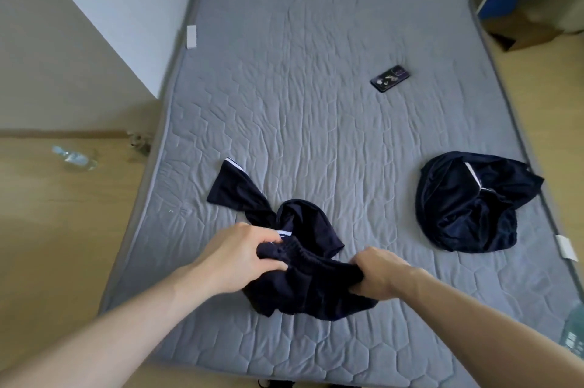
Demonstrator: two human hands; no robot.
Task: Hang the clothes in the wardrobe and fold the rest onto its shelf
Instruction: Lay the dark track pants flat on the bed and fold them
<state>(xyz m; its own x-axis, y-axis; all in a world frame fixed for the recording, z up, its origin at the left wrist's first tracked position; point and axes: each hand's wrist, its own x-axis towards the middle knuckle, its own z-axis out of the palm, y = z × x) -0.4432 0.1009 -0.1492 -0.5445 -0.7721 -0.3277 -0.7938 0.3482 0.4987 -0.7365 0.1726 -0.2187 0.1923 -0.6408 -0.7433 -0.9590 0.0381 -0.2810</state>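
garments: two dark navy, one phone (390,79) lying beyond | left hand (240,256) and right hand (377,272) fingers are pinching the shorts (311,286) waistband, stretching it between them over the bed (316,39) | second garment (467,201) is lying well right of the fingers

The mattress (316,87) is grey, with a stitched pattern of hexagons over all its surface. In the lower middle of the frame, the garment (303,286) is dark navy with a thin white stripe near its edge. At the right, the second garment (467,207) is the same navy, also with a white stripe. The phone (390,78), upper right, is black with a pale drawing. The floor (63,213) is light wood colour.
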